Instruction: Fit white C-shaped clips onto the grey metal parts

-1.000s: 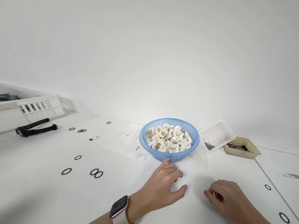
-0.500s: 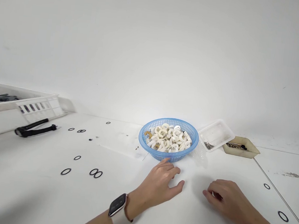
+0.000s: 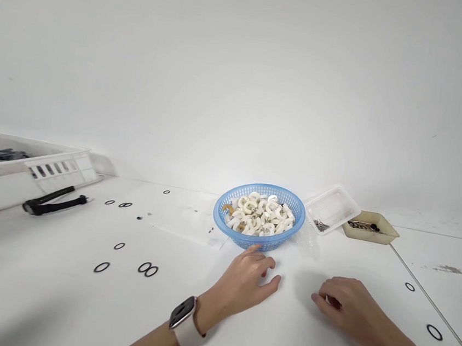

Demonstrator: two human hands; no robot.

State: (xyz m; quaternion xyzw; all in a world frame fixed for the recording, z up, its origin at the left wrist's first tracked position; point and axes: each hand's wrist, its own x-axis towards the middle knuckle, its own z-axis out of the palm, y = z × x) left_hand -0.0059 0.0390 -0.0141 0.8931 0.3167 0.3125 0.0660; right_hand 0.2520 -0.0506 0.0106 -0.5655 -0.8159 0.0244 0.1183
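My left hand (image 3: pixel 246 280), with a smartwatch (image 3: pixel 183 316) on the wrist, rests on the white table just in front of a blue mesh basket (image 3: pixel 257 241). Its fingers are loosely bent and apart, with nothing in them, and the fingertips almost touch the basket's wall. Several white ring-shaped parts (image 3: pixel 257 214) fill the basket. My right hand (image 3: pixel 345 305) lies on the table to the right, apart from the basket. Its fingers are curled under, with a small pale thing barely showing beneath them.
A clear shallow tray (image 3: pixel 333 207) and a beige tray (image 3: pixel 369 227) with small dark parts stand right of the basket. Black O-rings (image 3: pixel 146 268) lie scattered left and at the right (image 3: pixel 434 332). A black tool (image 3: pixel 52 202) and a white crate (image 3: pixel 29 165) sit far left.
My left hand's fingers have curled in a little and the thumb has drawn closer. My right hand has hardly moved.
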